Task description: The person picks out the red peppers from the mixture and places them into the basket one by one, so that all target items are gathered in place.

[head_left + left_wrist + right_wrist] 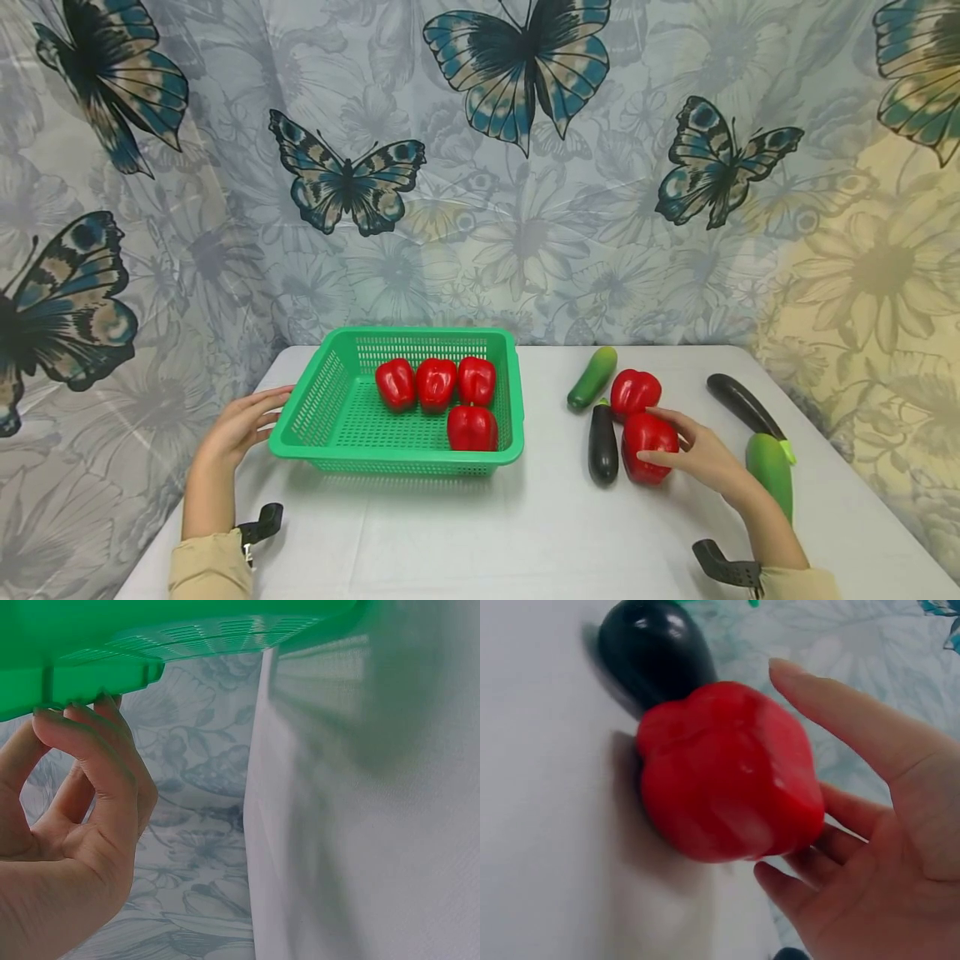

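A green basket (405,460) stands on the left half of the table with several red bell peppers (472,428) inside. My left hand (243,423) is at its left side, bent fingertips touching the outer edge of the rim (97,684). On the right, my right hand (701,457) spreads thumb and fingers about another red bell pepper (643,437). In the right wrist view a gap shows between the thumb and this bell pepper (727,776), while the other fingers are partly hidden behind it.
Beside that pepper lie an eggplant (603,446), another bell pepper (634,392) and a cucumber (594,377). A second eggplant (742,404) and a green vegetable (770,473) lie right of the right hand. Butterfly-printed cloth (517,250) hangs behind the white table (450,533).
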### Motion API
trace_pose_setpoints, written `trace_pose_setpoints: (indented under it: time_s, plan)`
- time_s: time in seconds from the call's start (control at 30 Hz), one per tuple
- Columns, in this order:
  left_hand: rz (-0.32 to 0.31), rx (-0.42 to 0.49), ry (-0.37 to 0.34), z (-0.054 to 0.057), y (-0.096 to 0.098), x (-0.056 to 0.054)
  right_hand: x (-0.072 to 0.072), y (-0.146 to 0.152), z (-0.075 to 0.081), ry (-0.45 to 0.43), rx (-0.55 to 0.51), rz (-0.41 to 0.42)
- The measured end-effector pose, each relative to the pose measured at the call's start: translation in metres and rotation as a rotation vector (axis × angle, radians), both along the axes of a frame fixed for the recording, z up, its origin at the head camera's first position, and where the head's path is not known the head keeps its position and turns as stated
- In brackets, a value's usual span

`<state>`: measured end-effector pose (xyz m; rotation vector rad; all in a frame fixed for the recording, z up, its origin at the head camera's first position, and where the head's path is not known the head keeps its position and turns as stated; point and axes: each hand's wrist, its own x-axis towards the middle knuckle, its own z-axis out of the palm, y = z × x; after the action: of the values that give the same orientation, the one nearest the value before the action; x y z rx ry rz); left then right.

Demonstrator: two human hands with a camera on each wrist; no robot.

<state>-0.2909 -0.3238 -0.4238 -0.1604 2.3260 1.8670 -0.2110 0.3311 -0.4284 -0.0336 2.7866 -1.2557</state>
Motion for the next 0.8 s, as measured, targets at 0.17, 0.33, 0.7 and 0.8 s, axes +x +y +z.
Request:
trace_pose_setpoints:
  time_s: [0.17, 0.33, 0.7, 0.8]
  plan:
    - [0.003, 0.007, -0.001, -0.001, 0.0, 0.0, 0.002, -0.001, -0.005, -0.007, -0.014, -0.008]
    - [0.009, 0.002, -0.007, 0.0, 0.0, 0.0, 0.0, 0.0, -0.01, -0.017, -0.051, -0.004]
    - [0.01, -0.006, -0.006, 0.0, 0.001, 0.001, 0.001, 0.007, -0.018, -0.049, -0.121, 0.046]
    - [0.003, 0.003, 0.001, 0.0, 0.0, 0.001, 0.001, 0.009, -0.018, -0.048, -0.144, 0.065]
